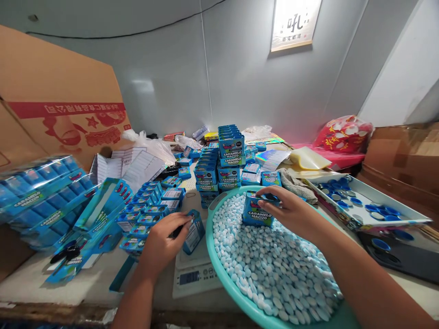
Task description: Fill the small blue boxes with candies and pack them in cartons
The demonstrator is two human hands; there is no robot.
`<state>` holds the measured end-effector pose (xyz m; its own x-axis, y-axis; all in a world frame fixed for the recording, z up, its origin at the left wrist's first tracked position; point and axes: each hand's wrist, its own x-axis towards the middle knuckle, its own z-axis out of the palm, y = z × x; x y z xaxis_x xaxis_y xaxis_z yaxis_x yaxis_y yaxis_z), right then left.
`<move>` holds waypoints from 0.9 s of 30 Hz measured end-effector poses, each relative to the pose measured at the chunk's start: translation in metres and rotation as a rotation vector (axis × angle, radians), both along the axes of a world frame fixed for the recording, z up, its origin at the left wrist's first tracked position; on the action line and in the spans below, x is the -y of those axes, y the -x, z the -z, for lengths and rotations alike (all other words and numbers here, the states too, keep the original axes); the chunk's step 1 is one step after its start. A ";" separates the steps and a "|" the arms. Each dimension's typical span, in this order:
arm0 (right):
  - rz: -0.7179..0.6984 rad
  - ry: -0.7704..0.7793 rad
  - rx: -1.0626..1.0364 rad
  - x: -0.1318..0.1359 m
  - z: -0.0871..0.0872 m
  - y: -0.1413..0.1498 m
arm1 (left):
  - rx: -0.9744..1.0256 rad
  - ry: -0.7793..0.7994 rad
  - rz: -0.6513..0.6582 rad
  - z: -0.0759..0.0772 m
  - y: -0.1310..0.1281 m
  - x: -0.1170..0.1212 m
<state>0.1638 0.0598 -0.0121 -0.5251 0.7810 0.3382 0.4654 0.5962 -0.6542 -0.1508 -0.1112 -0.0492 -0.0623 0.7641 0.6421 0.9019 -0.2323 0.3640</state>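
Observation:
My right hand [286, 205] grips a small blue candy box [259, 215] marked "CARAMELO MACIZO", upright, its base against pale blue and white candies [274, 265]. These fill a turquoise basin [214, 251]. My left hand [166, 235] has its fingertips closed at the top edge of another blue candy box [195, 238], which stands on a white digital scale [190, 278]. Something dark shows beneath the left fingers, too hidden to name. Left of that hand, several similar boxes [144, 214] sit in rows.
Stacked blue boxes [229, 160] rise behind the basin. At right lie a tray [363, 214] holding blue round lids and a dark phone-like slab [401, 256]. Wrapped display packs [44, 196] and a large carton [65, 87] stand at left.

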 end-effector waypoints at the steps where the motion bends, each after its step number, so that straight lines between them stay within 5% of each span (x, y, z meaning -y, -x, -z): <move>1: 0.000 0.004 0.005 0.000 0.000 0.000 | -0.007 -0.023 -0.002 0.001 -0.001 0.002; 22: -0.022 -0.010 0.020 -0.001 0.000 -0.001 | -0.128 -0.096 -0.086 0.001 -0.006 0.011; 27: -0.010 -0.040 0.008 -0.001 0.003 0.000 | -0.262 0.041 0.051 -0.003 -0.007 -0.008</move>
